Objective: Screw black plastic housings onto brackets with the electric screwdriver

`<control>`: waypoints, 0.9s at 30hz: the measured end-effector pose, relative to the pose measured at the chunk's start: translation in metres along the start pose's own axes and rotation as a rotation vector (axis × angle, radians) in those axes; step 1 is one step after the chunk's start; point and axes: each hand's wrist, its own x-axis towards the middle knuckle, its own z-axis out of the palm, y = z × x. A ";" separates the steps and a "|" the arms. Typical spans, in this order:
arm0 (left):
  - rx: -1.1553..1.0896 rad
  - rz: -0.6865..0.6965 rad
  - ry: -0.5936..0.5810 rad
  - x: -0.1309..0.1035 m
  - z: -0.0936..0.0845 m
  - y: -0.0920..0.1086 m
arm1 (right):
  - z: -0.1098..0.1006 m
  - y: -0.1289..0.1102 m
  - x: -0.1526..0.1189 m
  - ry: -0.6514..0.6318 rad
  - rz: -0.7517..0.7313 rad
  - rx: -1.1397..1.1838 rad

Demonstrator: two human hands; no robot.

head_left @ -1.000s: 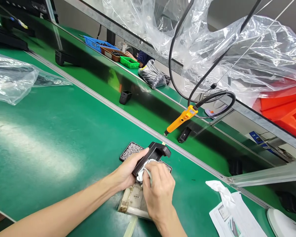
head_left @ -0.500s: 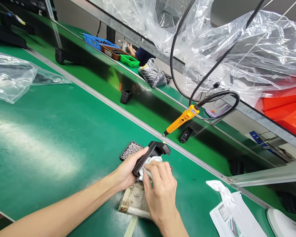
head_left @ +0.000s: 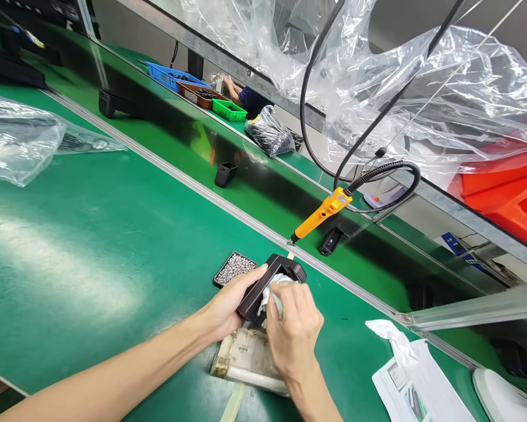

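Note:
My left hand is wrapped round a black plastic housing, thumb along its upper edge, and holds it tilted above the bench. In my right hand a white wipe is pinched and pressed against the inside of the housing. Under the hands lies a worn, whitish block, partly hidden by my right hand. Just behind my left hand stands a small black tray of shiny metal screws.
A yellow electric screwdriver hangs on a coiled cable behind the housing. At right lie a white wipe packet and a crumpled wipe. Clear plastic bags lie at left. Beyond the partition are coloured bins and a person's arm.
My right hand has moved slightly up and to the right with the wipe, deeper along the housing's inside. The housing has shifted a little; my left hand keeps its hold.

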 end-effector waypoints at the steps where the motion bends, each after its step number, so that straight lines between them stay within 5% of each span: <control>1: -0.005 -0.010 0.003 0.001 0.000 0.000 | 0.000 0.000 0.000 -0.022 -0.007 0.032; 7: -0.035 -0.010 0.012 0.002 0.001 0.000 | 0.004 0.001 -0.004 -0.011 0.047 0.038; 11: -0.036 -0.042 -0.003 0.001 0.002 0.002 | -0.003 0.000 0.002 -0.138 0.217 0.355; 14: -0.040 -0.075 -0.013 0.001 0.002 0.004 | -0.026 0.011 0.012 -0.233 0.520 0.582; 17: -0.047 -0.095 -0.031 0.001 0.001 0.005 | -0.061 0.037 0.011 -0.100 0.686 0.539; 21: -0.073 -0.096 -0.056 -0.001 0.000 0.008 | -0.102 0.083 -0.020 0.114 0.680 0.204; 24: -0.082 -0.103 -0.080 -0.002 -0.001 0.008 | -0.106 0.107 -0.054 -0.035 0.533 0.000; 27: -0.078 -0.104 -0.104 0.000 -0.002 0.008 | -0.086 0.114 -0.084 -0.150 0.365 -0.066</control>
